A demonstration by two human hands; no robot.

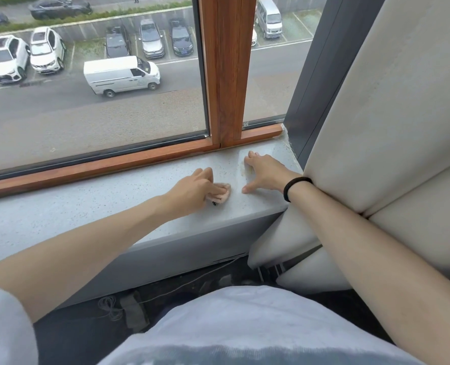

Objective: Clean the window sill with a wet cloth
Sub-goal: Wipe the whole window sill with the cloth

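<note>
Window sill [87, 206] is bounded at the back by the wooden frame [113, 164] and at the right end by a padded panel [376, 127]; the front edge drops off. Open sill is seen leftward. Its long axis runs left-right along the frame. Pink cloth [223, 196] is bunched near the sill's right end, gripped by the left hand [192, 191]; its axis cannot be told. Right hand [263, 172] is laid flat beside it, fingers spread, holding nothing.

Wood window frame [226, 75], centre mullion, flat daylight. Outside is a street with a white van [121, 75] and parked cars [150, 39]. Right side: cream padded panel [390, 101] against grey wall [311, 88]. Dark floor [73, 338] with a loose cable [110, 306].
</note>
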